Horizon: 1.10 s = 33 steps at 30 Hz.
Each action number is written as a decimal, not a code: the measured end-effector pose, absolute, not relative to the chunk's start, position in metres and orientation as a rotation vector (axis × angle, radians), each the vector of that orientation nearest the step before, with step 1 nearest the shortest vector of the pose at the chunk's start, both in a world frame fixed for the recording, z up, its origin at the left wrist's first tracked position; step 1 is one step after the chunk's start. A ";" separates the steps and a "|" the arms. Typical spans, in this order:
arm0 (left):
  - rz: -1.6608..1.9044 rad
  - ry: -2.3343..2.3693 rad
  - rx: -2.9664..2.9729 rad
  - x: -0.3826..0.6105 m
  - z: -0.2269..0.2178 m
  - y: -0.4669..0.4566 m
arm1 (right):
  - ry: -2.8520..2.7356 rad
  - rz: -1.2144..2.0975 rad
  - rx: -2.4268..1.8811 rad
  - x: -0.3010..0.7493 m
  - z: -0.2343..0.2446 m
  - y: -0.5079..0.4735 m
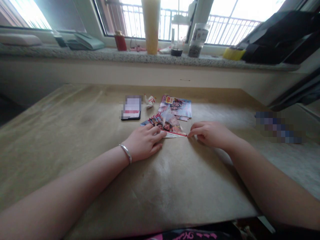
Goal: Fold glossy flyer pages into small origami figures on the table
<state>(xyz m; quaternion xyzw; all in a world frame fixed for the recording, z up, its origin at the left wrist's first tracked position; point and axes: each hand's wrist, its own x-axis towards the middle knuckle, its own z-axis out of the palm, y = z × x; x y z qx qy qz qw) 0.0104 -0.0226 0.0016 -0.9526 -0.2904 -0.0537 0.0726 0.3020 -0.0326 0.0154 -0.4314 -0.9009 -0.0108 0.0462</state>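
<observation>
A folded, colourfully printed sheet of paper (168, 125) lies on the brown paper-covered table (75, 133). My left hand (144, 141) rests flat on its left end, fingers stretched out and pressing it down; a silver bangle is on that wrist. My right hand (211, 134) pinches the sheet's pointed right corner between thumb and fingers. Behind the sheet lies a small stack of similar printed flyers (178, 106).
A dark phone (131, 108) lies left of the flyers, with a crumpled scrap of paper (150, 100) beside it. On the stone windowsill stand a red can (120, 41), a tall yellow cylinder (151, 26), jars and a dark bag (280, 40).
</observation>
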 end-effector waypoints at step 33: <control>-0.149 -0.808 -2.833 0.013 -0.001 -0.024 | -2.628 -0.032 -0.921 0.257 -0.011 -0.036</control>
